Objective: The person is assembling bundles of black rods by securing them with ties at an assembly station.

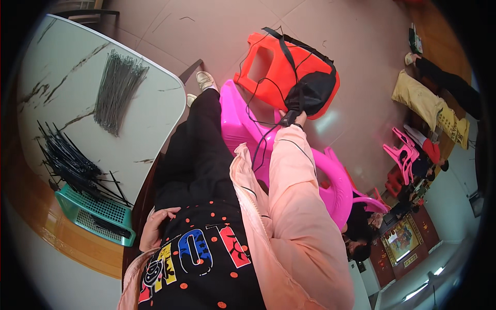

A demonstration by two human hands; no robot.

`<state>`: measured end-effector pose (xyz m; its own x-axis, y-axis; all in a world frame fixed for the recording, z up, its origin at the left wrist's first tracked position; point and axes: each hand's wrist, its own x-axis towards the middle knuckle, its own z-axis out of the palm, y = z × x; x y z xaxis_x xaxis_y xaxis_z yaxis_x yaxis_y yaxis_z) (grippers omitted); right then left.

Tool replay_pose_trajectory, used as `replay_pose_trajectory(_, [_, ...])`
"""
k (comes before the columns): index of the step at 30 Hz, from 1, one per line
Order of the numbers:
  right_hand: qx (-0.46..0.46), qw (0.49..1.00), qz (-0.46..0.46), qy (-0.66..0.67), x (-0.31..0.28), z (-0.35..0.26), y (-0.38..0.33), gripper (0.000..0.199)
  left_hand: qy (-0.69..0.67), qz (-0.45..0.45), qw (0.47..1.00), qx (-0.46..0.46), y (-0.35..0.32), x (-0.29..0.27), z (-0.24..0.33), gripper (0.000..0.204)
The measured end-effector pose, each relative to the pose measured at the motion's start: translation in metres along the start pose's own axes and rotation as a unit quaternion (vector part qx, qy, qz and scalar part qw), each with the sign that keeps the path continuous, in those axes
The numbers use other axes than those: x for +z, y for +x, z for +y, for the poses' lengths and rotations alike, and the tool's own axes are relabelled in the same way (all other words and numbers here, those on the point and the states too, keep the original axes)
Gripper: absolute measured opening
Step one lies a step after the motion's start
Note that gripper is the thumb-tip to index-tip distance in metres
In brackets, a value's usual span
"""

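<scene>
Peach sleeve (pixel 294 196); right fingers (pixel 300 119) hold black device (pixel 290 118)

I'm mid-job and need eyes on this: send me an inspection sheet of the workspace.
Surface: white, dark-veined table, bearing a bundle of thin grey strands.
Job's things: black device in the right hand; black pouch-like item on the red stool.
Clutter: black strands at the green basket.
Hands: left hand loosely open at the shirt; right hand closed on the device.
Cables: thin black cable trailing over the pink chair.
Surroundings: yellow sack; person in dark trousers.
</scene>
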<state>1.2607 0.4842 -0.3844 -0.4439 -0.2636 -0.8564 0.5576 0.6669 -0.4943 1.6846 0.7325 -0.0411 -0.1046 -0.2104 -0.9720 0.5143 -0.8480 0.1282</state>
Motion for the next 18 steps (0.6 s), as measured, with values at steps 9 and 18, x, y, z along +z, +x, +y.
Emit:
replay_pose_trajectory(9, [0.018, 0.993, -0.106, 0.048, 0.020, 0.034, 0.069, 0.033, 0.013, -0.007, 1.000, 0.018, -0.001, 0.002, -0.002, 0.027])
replay_pose_trajectory(18, [0.127, 0.974, -0.104, 0.155, 0.132, 0.076, -0.020, 0.013, -0.004, 0.015, 0.999, 0.038, -0.007, -0.003, -0.019, 0.028])
